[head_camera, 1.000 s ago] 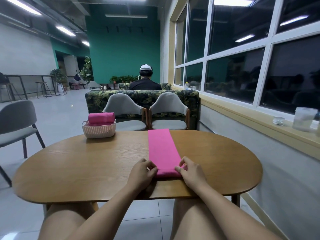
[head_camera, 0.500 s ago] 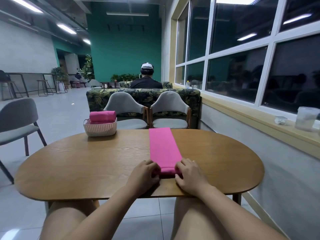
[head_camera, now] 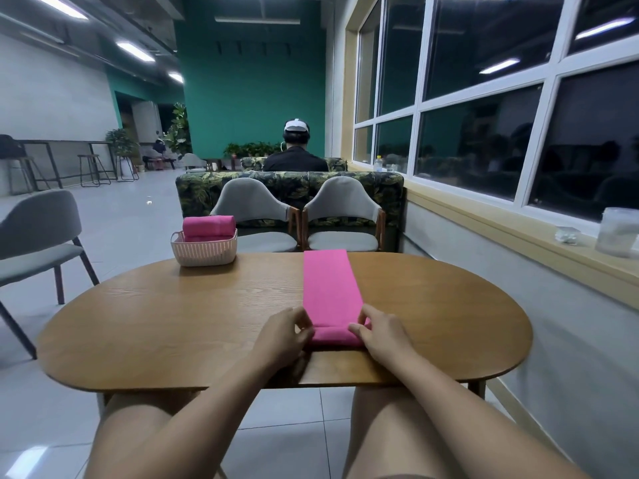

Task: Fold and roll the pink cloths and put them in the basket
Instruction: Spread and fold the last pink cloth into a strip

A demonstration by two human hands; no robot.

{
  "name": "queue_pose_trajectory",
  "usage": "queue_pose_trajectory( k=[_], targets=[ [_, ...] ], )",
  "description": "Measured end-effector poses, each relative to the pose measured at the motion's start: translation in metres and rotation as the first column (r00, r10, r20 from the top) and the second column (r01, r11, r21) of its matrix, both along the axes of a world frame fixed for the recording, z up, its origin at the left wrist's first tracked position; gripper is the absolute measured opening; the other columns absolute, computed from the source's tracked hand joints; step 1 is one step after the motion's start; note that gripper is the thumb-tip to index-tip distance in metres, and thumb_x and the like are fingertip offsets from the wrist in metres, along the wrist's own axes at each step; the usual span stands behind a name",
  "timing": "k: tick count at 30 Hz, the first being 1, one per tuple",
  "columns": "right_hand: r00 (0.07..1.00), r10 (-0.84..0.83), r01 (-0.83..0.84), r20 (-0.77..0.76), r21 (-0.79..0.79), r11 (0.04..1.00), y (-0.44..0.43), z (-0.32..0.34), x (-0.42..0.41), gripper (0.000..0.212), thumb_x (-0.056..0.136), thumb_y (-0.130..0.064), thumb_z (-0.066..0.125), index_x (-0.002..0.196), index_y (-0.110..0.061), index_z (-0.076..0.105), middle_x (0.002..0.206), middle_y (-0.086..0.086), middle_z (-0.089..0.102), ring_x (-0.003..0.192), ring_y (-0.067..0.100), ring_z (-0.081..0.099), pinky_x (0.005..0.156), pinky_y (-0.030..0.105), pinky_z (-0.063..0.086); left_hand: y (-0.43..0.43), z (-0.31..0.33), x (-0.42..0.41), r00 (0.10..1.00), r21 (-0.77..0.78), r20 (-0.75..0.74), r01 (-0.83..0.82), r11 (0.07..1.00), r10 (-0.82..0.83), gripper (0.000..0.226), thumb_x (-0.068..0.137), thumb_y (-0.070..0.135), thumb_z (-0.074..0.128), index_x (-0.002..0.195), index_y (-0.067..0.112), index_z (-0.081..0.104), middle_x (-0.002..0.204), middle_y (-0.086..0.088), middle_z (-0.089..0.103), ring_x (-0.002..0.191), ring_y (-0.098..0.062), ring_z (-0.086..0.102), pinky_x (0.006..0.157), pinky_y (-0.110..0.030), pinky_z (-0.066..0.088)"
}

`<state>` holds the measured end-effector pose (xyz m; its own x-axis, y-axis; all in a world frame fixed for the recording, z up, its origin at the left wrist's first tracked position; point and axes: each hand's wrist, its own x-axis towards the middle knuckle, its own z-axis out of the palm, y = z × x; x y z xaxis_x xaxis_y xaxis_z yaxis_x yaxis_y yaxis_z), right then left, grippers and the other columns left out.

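Note:
A pink cloth (head_camera: pixel 330 283), folded into a long narrow strip, lies on the oval wooden table (head_camera: pixel 173 316) and runs away from me. Its near end is turned over into a small roll. My left hand (head_camera: pixel 285 335) pinches the left end of that roll and my right hand (head_camera: pixel 378 331) pinches the right end. A white slatted basket (head_camera: pixel 204 250) stands at the table's far left edge with rolled pink cloths (head_camera: pixel 209 226) inside it.
Two grey chairs (head_camera: pixel 254 205) stand behind the table, with a leaf-patterned sofa behind them. Another grey chair (head_camera: pixel 34 236) is at the left. A window ledge on the right holds a plastic cup (head_camera: pixel 617 231). A person sits far back, facing away.
The near end of the strip has been rolled forward into a small roll, and both hands have moved a little away from me with it.

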<state>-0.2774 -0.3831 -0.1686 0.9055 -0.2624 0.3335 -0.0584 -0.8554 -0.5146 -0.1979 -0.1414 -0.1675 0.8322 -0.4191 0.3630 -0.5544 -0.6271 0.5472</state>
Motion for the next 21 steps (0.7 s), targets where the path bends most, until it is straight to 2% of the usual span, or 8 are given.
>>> queue_pose_trajectory(
  k=[4,6,9,11,13,16,18,21],
  targets=[
    [0.981,0.035,0.041,0.192,-0.378,0.925,0.010,-0.009,0.001,0.007,0.092,-0.023,0.071,0.093,-0.028,0.067,0.094,-0.005,0.050,0.091,0.020,0.049,0.081,0.038,0.041,-0.003,-0.001,-0.004,0.968,0.093,0.247,0.031,0.995,-0.053,0.006,0.091,0.028,0.070,0.095,0.031,0.072,0.104,0.009,0.062,0.096,-0.016,0.058,0.083,-0.036,0.050],
    [0.967,0.139,-0.018,0.216,-0.482,0.876,0.013,-0.015,-0.003,0.020,0.084,-0.009,0.064,0.091,-0.027,0.064,0.091,-0.004,0.052,0.086,0.022,0.049,0.078,0.038,0.044,0.000,-0.004,-0.004,0.923,0.188,0.358,0.076,0.979,-0.140,0.014,0.089,0.025,0.066,0.099,0.030,0.073,0.103,0.007,0.068,0.095,-0.021,0.061,0.080,-0.038,0.052],
    [0.963,0.202,-0.086,0.177,-0.509,0.857,0.011,-0.017,-0.012,0.014,0.084,-0.029,0.055,0.097,-0.027,0.060,0.098,-0.003,0.056,0.093,0.022,0.051,0.083,0.039,0.045,0.007,-0.007,-0.004,0.915,0.192,0.363,0.112,0.975,-0.177,0.022,0.083,0.036,0.067,0.104,0.032,0.073,0.106,0.012,0.069,0.094,-0.015,0.058,0.083,-0.034,0.050],
    [0.971,0.209,-0.122,0.113,-0.514,0.849,0.006,-0.015,-0.014,0.023,0.084,-0.042,0.055,0.101,-0.028,0.059,0.103,-0.005,0.057,0.097,0.020,0.050,0.087,0.038,0.044,0.010,-0.007,-0.001,0.918,0.226,0.334,0.141,0.964,-0.212,0.031,0.079,0.036,0.071,0.109,0.031,0.073,0.110,0.011,0.069,0.098,-0.014,0.057,0.086,-0.031,0.049],
    [0.974,0.208,-0.133,0.092,-0.515,0.847,0.003,-0.014,-0.012,0.022,0.087,-0.041,0.059,0.105,-0.029,0.061,0.105,-0.006,0.060,0.100,0.020,0.053,0.089,0.039,0.046,0.010,-0.004,0.002,0.940,0.207,0.271,0.153,0.966,-0.207,0.029,0.083,0.030,0.072,0.112,0.031,0.074,0.111,0.010,0.070,0.100,-0.013,0.059,0.087,-0.032,0.050],
    [0.978,0.184,-0.119,0.096,-0.463,0.878,-0.001,-0.016,-0.003,0.017,0.093,-0.035,0.067,0.108,-0.028,0.066,0.107,-0.006,0.066,0.101,0.023,0.059,0.088,0.043,0.047,0.009,0.002,0.005,0.973,0.130,0.153,0.156,0.979,-0.175,0.023,0.090,0.031,0.073,0.114,0.030,0.076,0.104,0.012,0.072,0.095,-0.007,0.063,0.085,-0.026,0.051],
    [0.984,0.168,-0.135,0.065,-0.349,0.927,-0.003,-0.013,0.002,0.013,0.099,-0.038,0.062,0.106,-0.028,0.067,0.106,-0.006,0.068,0.100,0.021,0.059,0.088,0.041,0.046,0.009,0.003,0.005,0.989,0.051,0.039,0.139,0.989,-0.141,0.017,0.094,0.032,0.073,0.110,0.030,0.078,0.096,0.014,0.073,0.088,-0.003,0.064,0.078,-0.018,0.047],
    [0.983,0.176,-0.172,-0.050,0.073,0.982,-0.004,0.004,0.001,0.015,0.101,-0.042,0.063,0.098,-0.027,0.065,0.094,-0.005,0.070,0.089,0.018,0.064,0.078,0.038,0.050,0.008,0.003,0.003,0.994,-0.054,-0.089,0.056,0.997,-0.061,0.011,0.094,0.037,0.072,0.096,0.028,0.077,0.084,0.010,0.075,0.074,-0.005,0.066,0.066,-0.022,0.048]
  ],
)
